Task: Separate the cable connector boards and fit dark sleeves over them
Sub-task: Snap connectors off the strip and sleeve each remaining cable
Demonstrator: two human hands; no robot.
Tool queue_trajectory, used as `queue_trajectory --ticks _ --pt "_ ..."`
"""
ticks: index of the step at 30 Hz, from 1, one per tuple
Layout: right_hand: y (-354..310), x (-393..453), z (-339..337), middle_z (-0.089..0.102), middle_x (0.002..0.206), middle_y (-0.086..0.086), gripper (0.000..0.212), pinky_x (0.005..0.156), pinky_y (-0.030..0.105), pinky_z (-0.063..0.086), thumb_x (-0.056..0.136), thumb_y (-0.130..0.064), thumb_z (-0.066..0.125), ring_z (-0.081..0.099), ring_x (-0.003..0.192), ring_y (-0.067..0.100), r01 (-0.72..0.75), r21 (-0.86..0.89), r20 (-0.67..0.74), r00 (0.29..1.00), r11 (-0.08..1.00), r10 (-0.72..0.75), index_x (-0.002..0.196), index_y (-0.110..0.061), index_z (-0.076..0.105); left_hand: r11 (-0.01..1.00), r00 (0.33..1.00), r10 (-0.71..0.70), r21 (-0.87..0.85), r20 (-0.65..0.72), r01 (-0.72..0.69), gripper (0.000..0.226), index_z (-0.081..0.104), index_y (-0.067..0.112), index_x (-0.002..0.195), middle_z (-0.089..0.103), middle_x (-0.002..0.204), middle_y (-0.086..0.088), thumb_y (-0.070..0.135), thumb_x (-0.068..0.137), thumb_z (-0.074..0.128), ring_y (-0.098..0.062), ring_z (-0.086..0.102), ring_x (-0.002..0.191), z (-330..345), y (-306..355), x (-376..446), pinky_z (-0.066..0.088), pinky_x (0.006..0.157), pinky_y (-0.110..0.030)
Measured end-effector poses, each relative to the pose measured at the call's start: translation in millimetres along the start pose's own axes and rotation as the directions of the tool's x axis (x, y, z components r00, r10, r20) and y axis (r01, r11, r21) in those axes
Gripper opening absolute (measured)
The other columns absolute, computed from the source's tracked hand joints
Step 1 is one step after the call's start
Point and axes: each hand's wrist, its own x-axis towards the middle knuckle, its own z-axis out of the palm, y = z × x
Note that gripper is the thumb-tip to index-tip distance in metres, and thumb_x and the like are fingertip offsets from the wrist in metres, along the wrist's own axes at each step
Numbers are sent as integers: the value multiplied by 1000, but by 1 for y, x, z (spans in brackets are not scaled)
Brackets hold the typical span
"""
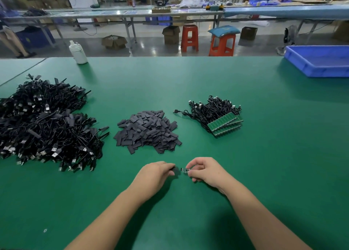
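Dark sleeve [176,170] pinched by left hand [157,174]; right hand [204,171] (fingers curled) pinches board [185,170].

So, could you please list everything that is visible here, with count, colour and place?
table: one, green, foreground
finished cables: one big pile, black, left
dark sleeves: one pile, dark grey, centre
joined boards with cables: one bundle, green and black, right of centre
bottle: one, white, far edge
tray: one, blue, far right
stools: two, red, floor behind
left hand: pinches a sleeve
right hand: pinches a small board
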Motion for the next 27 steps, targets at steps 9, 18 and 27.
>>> queue_trajectory --ticks 9,18,27 --pt "-1 -3 1 70 72 8 11 73 31 54 84 0 73 64 62 15 33 65 -33 999 997 -31 92 -7 71 981 980 5 -187 -199 -43 22 73 14 112 74 101 1 20 92 66 -15 68 90 9 10 -3 48 84 -20" --pt "2 -7 3 71 68 7 12 76 29 57 84 3 73 66 63 13 42 72 -22 999 997 -41 89 -8 72 977 992 1 -212 -124 -28 24 70 15 117 72 103 3 19 94 64 -14 66 93 9 11 -4 46 86 -19" --pt "5 -8 5 72 71 9 13 73 26 57 84 4 72 66 64 14 54 98 -16 998 994 -53 88 -8 71 982 998 33 -183 -55 -43 27 66 15 123 71 109 2 20 97 59 -14 64 99 8 15 -1 46 90 -22"
